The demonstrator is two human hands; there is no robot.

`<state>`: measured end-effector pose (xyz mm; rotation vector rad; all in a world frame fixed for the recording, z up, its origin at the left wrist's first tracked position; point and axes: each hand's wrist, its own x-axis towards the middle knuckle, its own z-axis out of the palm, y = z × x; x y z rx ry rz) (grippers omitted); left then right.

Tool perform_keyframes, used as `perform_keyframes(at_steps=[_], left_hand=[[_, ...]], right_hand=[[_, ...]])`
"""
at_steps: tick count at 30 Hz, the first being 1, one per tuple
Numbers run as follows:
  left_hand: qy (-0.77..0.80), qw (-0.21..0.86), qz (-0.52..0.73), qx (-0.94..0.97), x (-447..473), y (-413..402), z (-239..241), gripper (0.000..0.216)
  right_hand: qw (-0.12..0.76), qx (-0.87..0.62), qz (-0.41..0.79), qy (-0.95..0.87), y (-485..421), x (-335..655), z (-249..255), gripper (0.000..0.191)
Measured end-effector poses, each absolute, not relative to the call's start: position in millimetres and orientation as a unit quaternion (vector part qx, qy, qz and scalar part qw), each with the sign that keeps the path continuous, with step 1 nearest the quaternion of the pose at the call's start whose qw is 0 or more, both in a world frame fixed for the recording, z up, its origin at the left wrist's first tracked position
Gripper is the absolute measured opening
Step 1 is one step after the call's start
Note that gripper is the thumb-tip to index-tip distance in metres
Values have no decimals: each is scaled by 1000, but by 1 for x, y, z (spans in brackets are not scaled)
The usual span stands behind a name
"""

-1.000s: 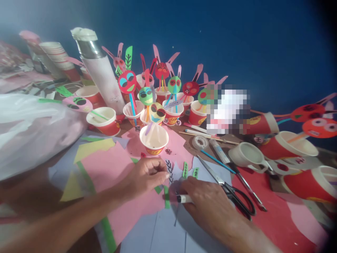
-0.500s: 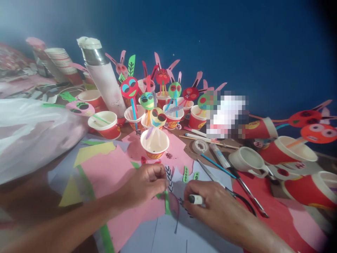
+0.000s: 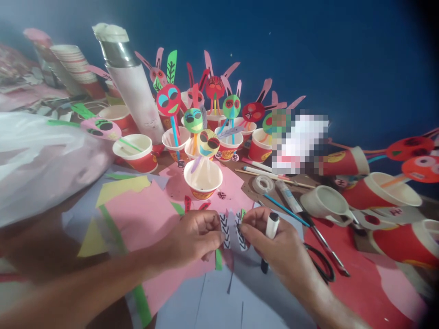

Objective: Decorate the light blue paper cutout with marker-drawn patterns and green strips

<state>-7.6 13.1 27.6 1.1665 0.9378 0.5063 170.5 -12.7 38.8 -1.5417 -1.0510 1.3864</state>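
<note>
Both hands meet over sheets of coloured paper [image 3: 137, 214]. My left hand [image 3: 192, 237] is closed, pinching a small pale paper strip [image 3: 225, 228] marked with black chevrons. My right hand [image 3: 274, 242] is closed too; its fingertips pinch a second chevron strip [image 3: 240, 228], and a black marker with a white cap [image 3: 270, 228] is held between its fingers. A white paper cup [image 3: 202, 179] with a yellow paper face on a straw stands just beyond the hands.
Several red and white cups with paper-face sticks [image 3: 212, 119] crowd the back. A tall metal flask [image 3: 132, 87] and stacked cups [image 3: 73, 68] stand back left, a plastic bag [image 3: 37, 160] at left. Scissors [image 3: 318, 256], tape roll [image 3: 263, 184], a white mug [image 3: 322, 203] and tipped cups lie at right.
My right hand has lifted off the paper and moved up to my left hand, with the marker now upright. Both hands now hold chevron strips side by side.
</note>
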Motion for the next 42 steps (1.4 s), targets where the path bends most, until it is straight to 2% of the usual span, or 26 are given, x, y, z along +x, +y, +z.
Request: perform_keyframes(at_steps=[10, 18, 42], left_hand=[[428, 706, 232, 514, -8, 15, 26, 11], [425, 707, 242, 510, -6, 13, 31, 7], [411, 704, 226, 534, -5, 11, 29, 11]], right_hand=[[407, -608, 531, -427, -20, 170, 33, 26], [403, -590, 559, -420, -23, 168, 29, 27], [378, -598, 547, -447, -23, 166, 34, 27]])
